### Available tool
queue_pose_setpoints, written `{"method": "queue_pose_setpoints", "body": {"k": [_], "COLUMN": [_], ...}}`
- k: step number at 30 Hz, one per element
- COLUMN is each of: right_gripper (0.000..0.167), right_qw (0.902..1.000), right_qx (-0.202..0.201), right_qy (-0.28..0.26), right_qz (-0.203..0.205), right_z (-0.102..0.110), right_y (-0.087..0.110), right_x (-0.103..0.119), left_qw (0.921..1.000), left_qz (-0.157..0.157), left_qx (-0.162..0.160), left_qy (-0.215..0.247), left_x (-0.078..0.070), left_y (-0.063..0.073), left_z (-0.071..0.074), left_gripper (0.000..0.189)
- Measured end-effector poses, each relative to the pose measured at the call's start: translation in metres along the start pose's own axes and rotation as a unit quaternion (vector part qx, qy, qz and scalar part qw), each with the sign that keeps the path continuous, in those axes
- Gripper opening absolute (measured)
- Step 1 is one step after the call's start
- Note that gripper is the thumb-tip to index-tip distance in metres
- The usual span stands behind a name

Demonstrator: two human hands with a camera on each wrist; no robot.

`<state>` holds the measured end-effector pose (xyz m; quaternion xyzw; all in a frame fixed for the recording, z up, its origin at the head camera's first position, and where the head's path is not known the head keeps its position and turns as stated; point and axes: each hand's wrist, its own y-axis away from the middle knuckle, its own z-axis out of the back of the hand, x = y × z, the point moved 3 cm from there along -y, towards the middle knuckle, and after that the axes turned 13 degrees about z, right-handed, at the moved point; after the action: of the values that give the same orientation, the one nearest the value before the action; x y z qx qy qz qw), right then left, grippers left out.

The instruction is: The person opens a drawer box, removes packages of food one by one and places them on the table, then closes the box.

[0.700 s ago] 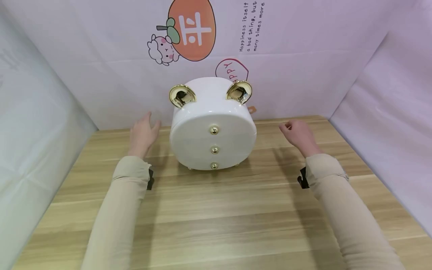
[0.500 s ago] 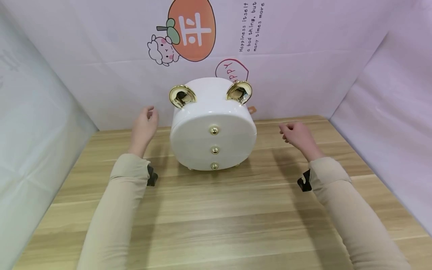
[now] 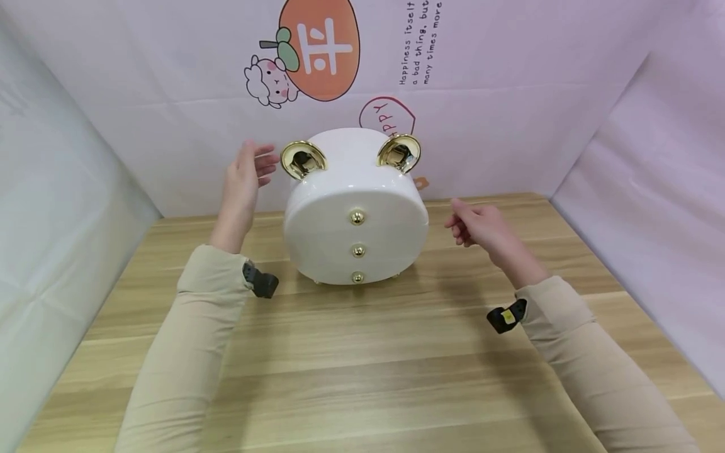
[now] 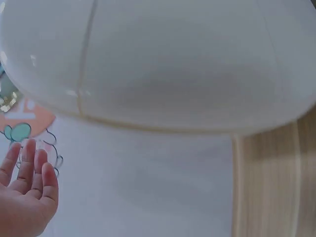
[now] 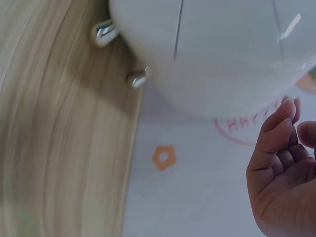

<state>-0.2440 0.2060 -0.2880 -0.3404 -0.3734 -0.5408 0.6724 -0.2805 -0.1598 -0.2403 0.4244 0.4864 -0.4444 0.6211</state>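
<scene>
A glossy white oval box (image 3: 317, 239) with two gold ears (image 3: 304, 159) and a column of three gold knobs (image 3: 358, 250) stands upright on the wooden table. In the right wrist view, small metal feet (image 5: 137, 79) show under it. My left hand (image 3: 243, 179) is raised beside the box's left ear, fingers extended toward it and holding nothing. The left wrist view shows its fingers (image 4: 28, 165) spread below the box's smooth side (image 4: 173, 64). My right hand (image 3: 480, 228) hovers right of the box, fingers loosely bent and nothing in them; the right wrist view shows the palm side (image 5: 281, 182).
A white cloth (image 3: 181, 138) printed with an orange fruit, a sheep and lettering hangs close behind the box. More white cloth walls (image 3: 651, 189) enclose both sides. The wooden table (image 3: 351, 365) runs from the box toward the person.
My left hand has risen and come closer to the left ear, its fingers turning toward the box. The right hand has moved left toward the box, its fingers loosening. The box stays in place.
</scene>
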Motion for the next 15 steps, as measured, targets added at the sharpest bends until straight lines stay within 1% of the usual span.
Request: {"method": "queue_pose_setpoints", "body": {"k": [3,6,7,9,11,15], "right_gripper": [0.056,0.058,0.058,0.058,0.057,0.056], "right_qw": [0.9998,0.9990,0.9986,0.9974,0.9962,0.9943], "right_qx": [0.010,0.026,0.034,0.048,0.061,0.079], "right_qy": [-0.012,-0.023,-0.026,-0.036,-0.046,-0.057], "right_qz": [0.010,0.027,0.033,0.041,0.044,0.042], "right_z": [-0.012,-0.024,-0.028,-0.037,-0.045,-0.058], "right_y": [0.004,0.006,0.007,0.009,0.009,0.010], "right_x": [0.015,0.027,0.031,0.037,0.042,0.049], "left_qw": [0.9993,0.9975,0.9968,0.9954,0.9946,0.9940], "left_qz": [-0.016,-0.038,-0.046,-0.060,-0.066,-0.070], "left_qx": [0.031,0.059,0.064,0.071,0.072,0.071], "left_qy": [0.010,-0.005,-0.013,-0.027,-0.035,-0.047], "left_x": [-0.009,-0.016,-0.017,-0.019,-0.020,-0.019], "left_y": [0.006,0.011,0.012,0.014,0.014,0.014], "left_z": [-0.007,-0.015,-0.017,-0.021,-0.022,-0.022], "left_gripper": [0.057,0.054,0.053,0.050,0.048,0.045]}}
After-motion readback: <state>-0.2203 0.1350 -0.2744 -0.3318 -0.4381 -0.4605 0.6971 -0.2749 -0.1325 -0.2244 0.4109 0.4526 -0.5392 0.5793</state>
